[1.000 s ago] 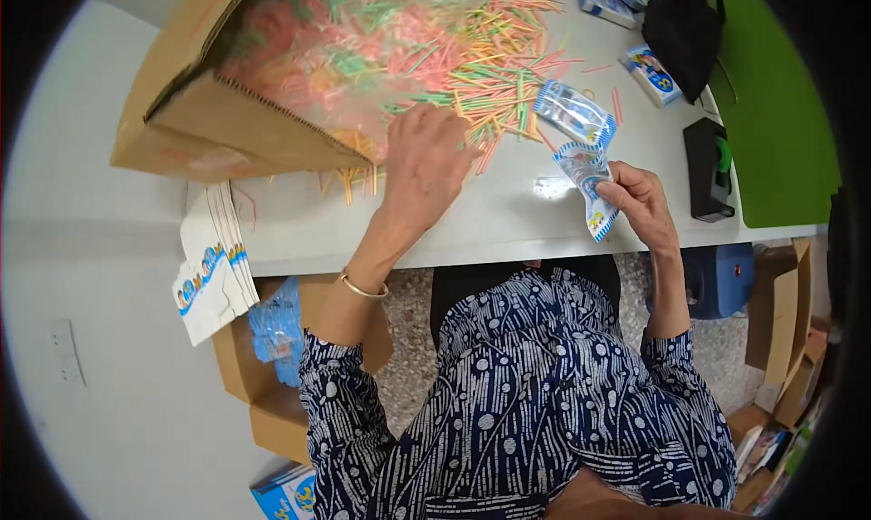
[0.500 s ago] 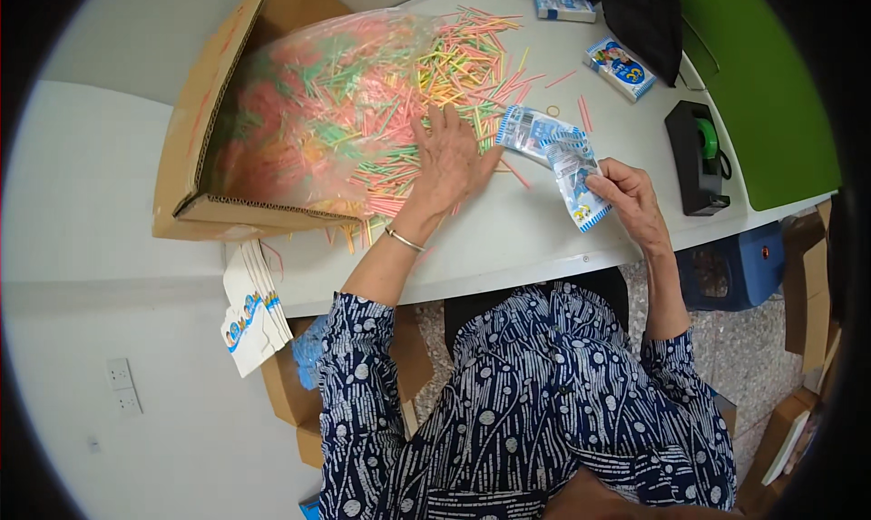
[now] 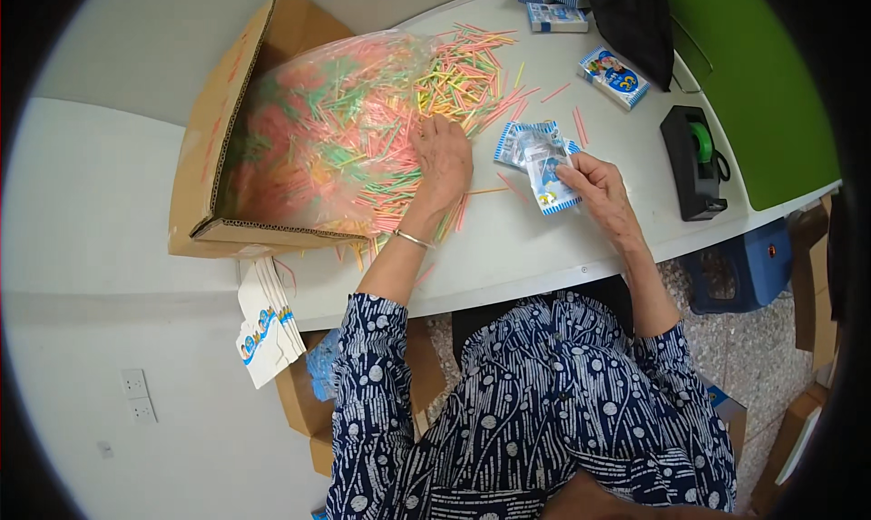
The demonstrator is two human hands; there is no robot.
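Observation:
A loose pile of thin pink, green and yellow sticks (image 3: 467, 75) spreads over the white table. On its near edge lies my left hand (image 3: 442, 161), fingers curled down into the sticks; the fingertips and anything in them are hidden. My right hand (image 3: 601, 193) pinches a small blue-and-white plastic packet (image 3: 550, 177) between thumb and fingers. Under and behind it is another packet (image 3: 513, 145) of the same kind, partly covered. A clear plastic bag (image 3: 318, 130) full of the same sticks spills out of a cardboard box (image 3: 210, 130) at the left.
A filled packet (image 3: 613, 77) lies at the back right, near a black cloth (image 3: 635, 21) and several stacked packets (image 3: 556, 17). A black tape dispenser (image 3: 694, 161) stands at the right beside a green surface (image 3: 771, 103). Folded white cartons (image 3: 268, 329) hang at the table's left edge.
My left hand's fingers have gone from spread to curled in among the sticks. My right hand has moved a little left with the packet, over the other packet.

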